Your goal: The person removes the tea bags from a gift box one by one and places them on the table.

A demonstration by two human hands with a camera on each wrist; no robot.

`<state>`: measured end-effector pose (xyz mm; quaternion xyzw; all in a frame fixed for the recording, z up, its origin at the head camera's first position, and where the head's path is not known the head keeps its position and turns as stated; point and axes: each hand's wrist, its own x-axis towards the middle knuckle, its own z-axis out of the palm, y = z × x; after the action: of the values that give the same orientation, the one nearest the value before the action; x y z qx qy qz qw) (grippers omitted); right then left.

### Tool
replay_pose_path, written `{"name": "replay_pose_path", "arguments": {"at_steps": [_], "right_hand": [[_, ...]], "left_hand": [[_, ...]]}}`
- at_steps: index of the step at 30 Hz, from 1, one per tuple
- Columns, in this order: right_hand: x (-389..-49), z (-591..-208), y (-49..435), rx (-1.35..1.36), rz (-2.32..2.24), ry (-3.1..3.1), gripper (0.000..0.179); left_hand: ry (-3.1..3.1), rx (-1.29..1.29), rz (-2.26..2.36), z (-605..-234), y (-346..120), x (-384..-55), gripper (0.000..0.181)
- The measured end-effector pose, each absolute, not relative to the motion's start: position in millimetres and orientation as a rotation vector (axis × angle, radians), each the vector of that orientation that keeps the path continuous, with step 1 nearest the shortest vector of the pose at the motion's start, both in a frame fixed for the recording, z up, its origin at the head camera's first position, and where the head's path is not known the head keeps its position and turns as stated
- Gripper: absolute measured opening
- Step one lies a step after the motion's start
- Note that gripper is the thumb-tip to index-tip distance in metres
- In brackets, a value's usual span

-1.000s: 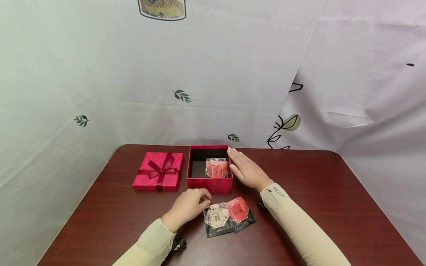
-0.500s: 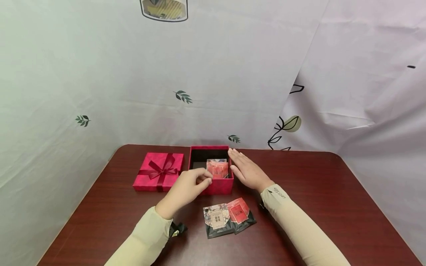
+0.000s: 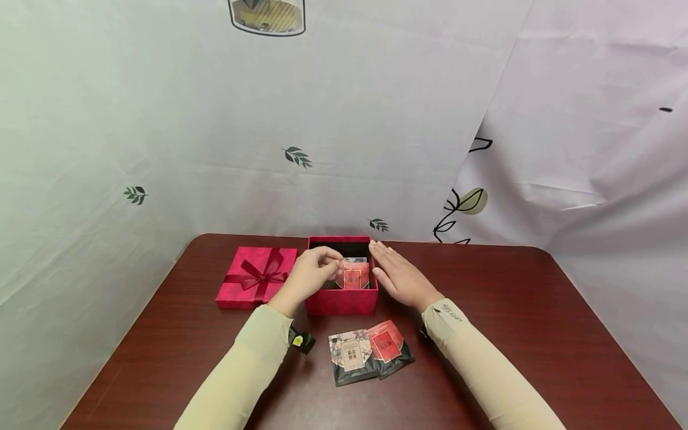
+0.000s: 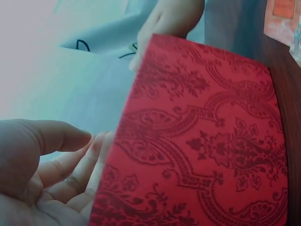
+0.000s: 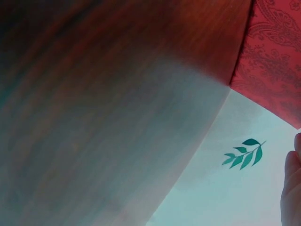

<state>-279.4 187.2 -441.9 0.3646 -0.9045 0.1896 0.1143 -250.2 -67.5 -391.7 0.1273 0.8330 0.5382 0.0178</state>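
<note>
We are noting the box [image 3: 341, 303] near the surface's [image 3: 500, 292] far edge, lid [image 3: 252, 279] lying just left, wood stretching wide rightward. Right hand [image 3: 402, 278] is resting straight-fingered along the box's right wall. Left hand [image 3: 313, 270] is curving over the left half; whether it's pinching anything, we cannot tell. Sachets [image 3: 356, 279] are sitting inside; two more sachets [image 3: 352, 356] are overlapping in front.
</note>
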Motion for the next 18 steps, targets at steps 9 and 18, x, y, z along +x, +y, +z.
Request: {"name": "replay_pose_path", "arguments": {"at_steps": [9,18], "right_hand": [[-279,-442,187,1.051,0.56,-2.669,0.059],[-279,-441,188,1.049,0.568,-2.672,0.058]], "left_hand": [[2.689,0.341,1.443,-396,-54,-260,0.033],[2.669,0.266,1.314,-402,-49,-271,0.049]]}}
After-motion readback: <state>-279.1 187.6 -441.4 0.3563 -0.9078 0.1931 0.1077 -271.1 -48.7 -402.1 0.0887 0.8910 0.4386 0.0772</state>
